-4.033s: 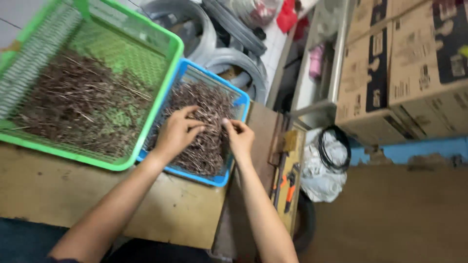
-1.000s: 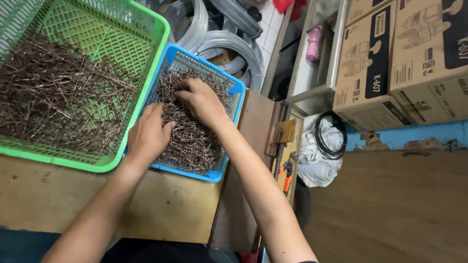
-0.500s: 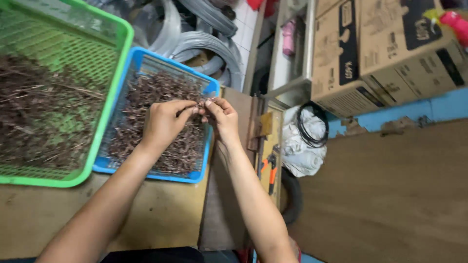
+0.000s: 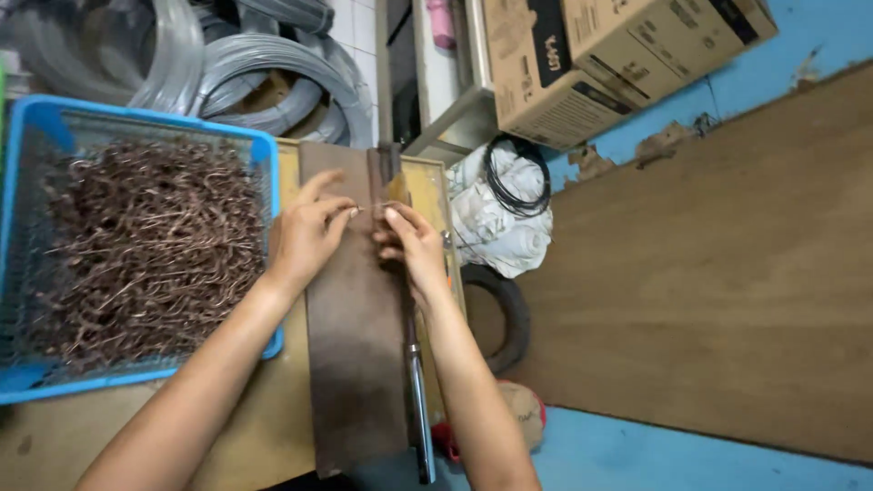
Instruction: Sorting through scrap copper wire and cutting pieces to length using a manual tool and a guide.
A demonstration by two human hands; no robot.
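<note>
My left hand [image 4: 307,232] and my right hand [image 4: 411,244] meet over a dark metal plate [image 4: 355,364] at the table's right end. Between their fingertips they pinch one thin wire piece [image 4: 368,208], each hand on one end. To the left stands a blue basket [image 4: 55,123] heaped with brown bent wire pieces [image 4: 145,245]. My left forearm crosses the basket's near right corner.
Coils of grey wire [image 4: 264,82] lie behind the basket. A long metal lever [image 4: 418,400] runs along the plate's right edge. Right of the table are a white bag with a black cable coil [image 4: 509,182], a tyre [image 4: 509,314], cardboard boxes [image 4: 582,55] and a brown board [image 4: 709,264].
My hands lifted out of the blue basket and moved right onto the metal plate with a wire piece. The view swung right; the green basket is out of frame.
</note>
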